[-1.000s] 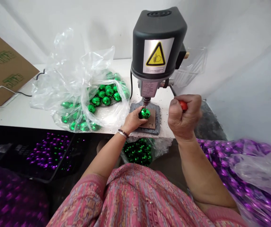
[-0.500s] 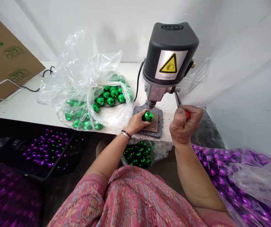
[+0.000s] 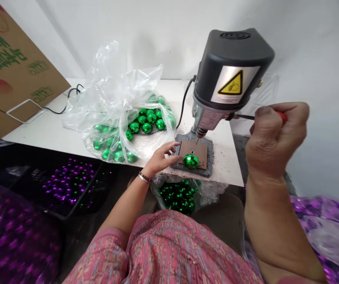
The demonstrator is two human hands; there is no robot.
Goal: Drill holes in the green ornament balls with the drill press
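Note:
A shiny green mirror ball [image 3: 191, 161] lies loose near the front of the brown pad [image 3: 197, 150] on the base of a small drill press [image 3: 231, 79]. Just left of the ball, my left hand [image 3: 161, 157] has its fingers apart and holds nothing. My right hand [image 3: 277, 138] is closed around the red-tipped feed lever [image 3: 282, 117] at the press's right side. The drill bit [image 3: 197, 141] hangs above the pad, clear of the ball.
A clear plastic bag [image 3: 119, 102] of green balls lies on the white table [image 3: 54, 134]. An open bag of green balls [image 3: 178, 195] is below the table edge. Purple balls fill a black crate [image 3: 69, 185] and bags on both sides. A cardboard box [image 3: 18, 67] leans at left.
My left hand has let go of the green ball and drawn back left. The ball now sits nearer the pad's front. My right hand has raised the lever, and the bit is off the ball.

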